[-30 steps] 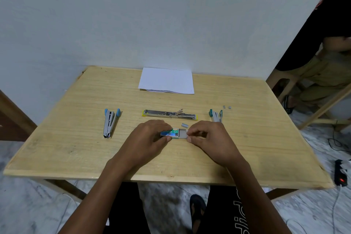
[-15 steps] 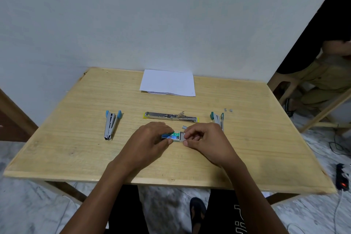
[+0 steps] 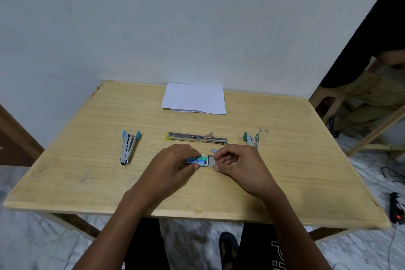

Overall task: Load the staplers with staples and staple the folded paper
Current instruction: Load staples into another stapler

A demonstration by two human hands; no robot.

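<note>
Table (image 3: 87, 182) of pale wood against plain wall (image 3: 197, 28); fingers of left hand (image 3: 173, 166) and right hand (image 3: 238, 166) tight around staple box (image 3: 200, 159)

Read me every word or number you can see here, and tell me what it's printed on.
Staple box: a coloured label with print on it, too blurred to read.
Black shorts: large white letters, partly hidden and cut off at the picture's bottom edge, so they cannot be read.
Nothing else in view shows any writing.
</note>
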